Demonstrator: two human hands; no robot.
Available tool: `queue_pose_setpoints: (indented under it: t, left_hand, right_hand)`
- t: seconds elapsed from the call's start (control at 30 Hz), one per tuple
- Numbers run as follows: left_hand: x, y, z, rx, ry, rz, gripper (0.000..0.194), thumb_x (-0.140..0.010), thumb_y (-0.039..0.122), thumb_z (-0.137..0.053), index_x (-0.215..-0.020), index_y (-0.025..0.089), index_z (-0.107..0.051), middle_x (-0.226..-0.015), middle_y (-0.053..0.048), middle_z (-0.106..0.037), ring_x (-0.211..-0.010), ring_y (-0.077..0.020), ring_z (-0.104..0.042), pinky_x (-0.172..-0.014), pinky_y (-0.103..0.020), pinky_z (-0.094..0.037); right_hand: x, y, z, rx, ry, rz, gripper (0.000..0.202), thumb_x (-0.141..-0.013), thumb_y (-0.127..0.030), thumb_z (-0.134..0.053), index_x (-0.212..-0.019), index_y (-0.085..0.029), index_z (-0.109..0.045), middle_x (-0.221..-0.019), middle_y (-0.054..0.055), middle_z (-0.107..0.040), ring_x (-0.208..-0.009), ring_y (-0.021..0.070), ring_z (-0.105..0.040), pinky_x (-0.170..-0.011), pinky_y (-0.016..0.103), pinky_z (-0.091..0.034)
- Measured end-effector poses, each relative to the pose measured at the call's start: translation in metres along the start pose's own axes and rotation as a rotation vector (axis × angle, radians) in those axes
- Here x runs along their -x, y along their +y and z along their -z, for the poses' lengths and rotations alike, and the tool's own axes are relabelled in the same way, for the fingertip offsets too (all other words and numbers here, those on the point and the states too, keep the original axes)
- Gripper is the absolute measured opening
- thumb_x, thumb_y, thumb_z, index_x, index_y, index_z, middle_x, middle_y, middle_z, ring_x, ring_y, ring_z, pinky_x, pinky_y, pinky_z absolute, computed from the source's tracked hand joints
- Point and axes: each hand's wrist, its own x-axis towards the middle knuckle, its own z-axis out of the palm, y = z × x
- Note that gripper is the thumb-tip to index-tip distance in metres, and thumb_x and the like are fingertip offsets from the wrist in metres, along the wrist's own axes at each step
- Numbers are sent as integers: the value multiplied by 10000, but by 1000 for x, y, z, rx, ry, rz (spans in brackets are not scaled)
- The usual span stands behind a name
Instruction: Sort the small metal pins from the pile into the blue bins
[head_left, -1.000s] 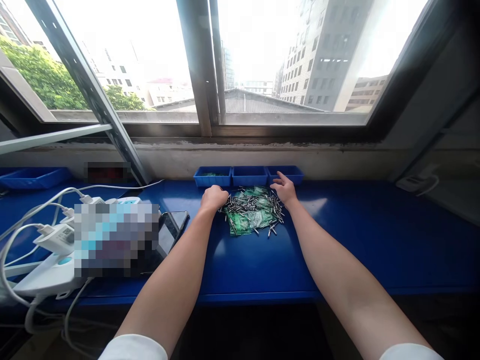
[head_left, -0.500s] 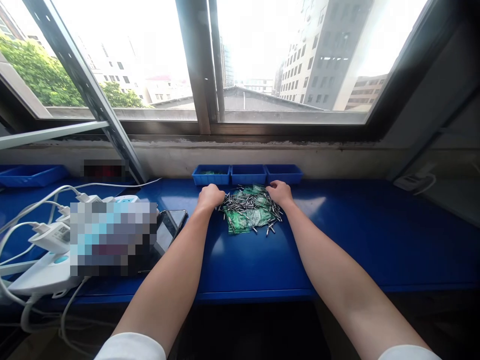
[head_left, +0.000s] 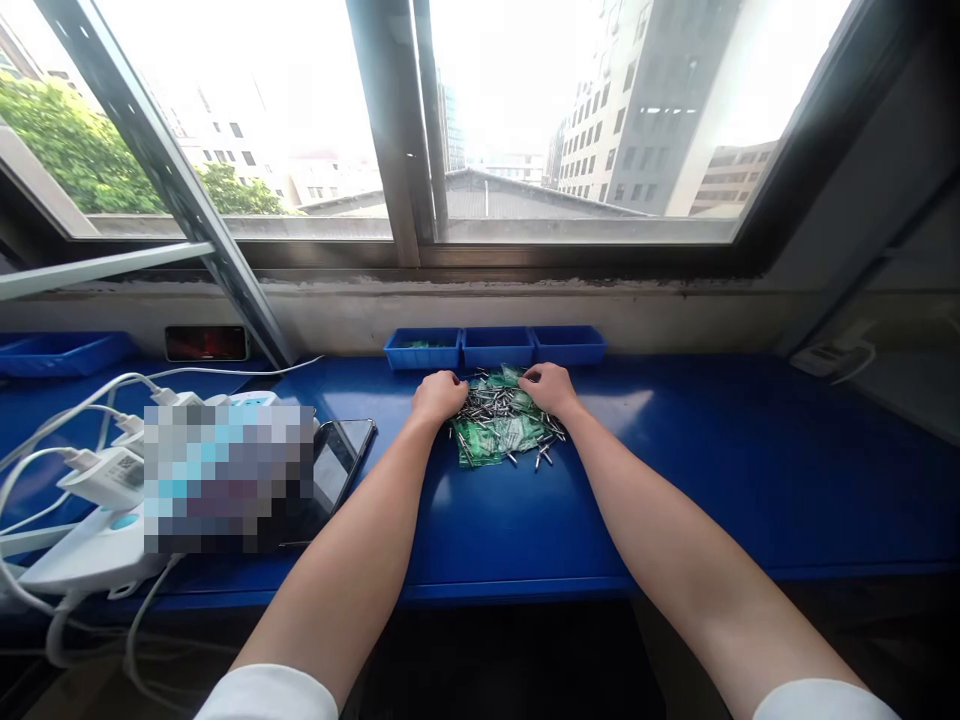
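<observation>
A pile of small metal pins lies mixed with green plastic bags on the blue table. At the pile's left edge is my left hand, its fingers curled together against the pins. On the right side, my right hand has its fingers pinched at the upper edge of the bags. What either hand holds is too small to make out. Behind the pile stand three blue bins; the left bin contains some green material, while the middle bin and right bin show none.
To the left, a white power strip with plugs and cables sits beside a blurred object and a dark phone. Another phone leans near blue trays. A metal post rises by the window.
Both hands have moved inward toward each other over the pile, my left hand rightward and my right hand slightly leftward.
</observation>
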Motion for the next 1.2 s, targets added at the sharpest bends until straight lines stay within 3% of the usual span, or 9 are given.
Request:
queue_pose_setpoints:
  t: [0.17,0.37,0.63,0.8,0.9,1.0,1.2]
  left_hand:
    - [-2,-2,-2,52,-2,25,298,-745,398,-539,-905,201,-696,-965,-134,-692,-924,-291,-625,-730,-319,-451]
    - [-2,-2,-2,55,-8,22,248,-763,372,-540,-868,211,-697,-941,-126,-695,-921,-290,-623,-743,-332,-449]
    - [0,5,0,25,152,-63,255,-816,334,-492,-858,178,-690,-978,-139,-672,-919,-270,-599,-754,-322,-447]
    - [12,19,2,148,166,-217,219,-854,332,-478,-897,220,-661,-835,-65,-685,-802,-217,-614,-690,-284,-443]
    - [18,27,1,173,181,-406,209,-851,313,-493,-889,222,-676,-844,-51,-685,-804,-203,-611,-706,-275,-446]
    - [20,29,0,213,177,-547,219,-842,289,-500,-876,202,-697,-850,-50,-686,-809,-193,-609,-725,-268,-450]
    - [18,25,0,383,63,-564,186,-795,284,-564,-843,183,-713,-764,-27,-698,-712,-168,-619,-653,-251,-452]
  right_hand:
    - [1,-2,1,2,-2,-5,201,-731,-335,-572,-626,-200,-678,-757,63,-696,-730,205,-623,-664,285,-432]
    - [3,-3,1,-29,-3,-28,184,-724,-324,-557,-663,-210,-688,-744,43,-698,-719,190,-620,-673,278,-429]
    - [3,-2,3,-8,55,-2,198,-749,-310,-534,-736,-196,-695,-824,59,-693,-835,210,-601,-753,305,-440]
    - [5,-13,6,-63,145,173,224,-774,-295,-552,-909,-182,-690,-899,65,-687,-912,222,-565,-808,330,-445]
    - [9,-25,7,-173,44,322,217,-779,-283,-576,-948,-204,-686,-874,42,-693,-855,194,-577,-753,297,-459]
    - [12,-32,5,-198,-20,373,138,-777,-273,-589,-827,-213,-703,-808,33,-695,-766,175,-580,-691,277,-450]
    - [12,-31,5,-231,-54,343,139,-755,-297,-605,-748,-194,-698,-742,24,-680,-700,155,-571,-648,260,-420]
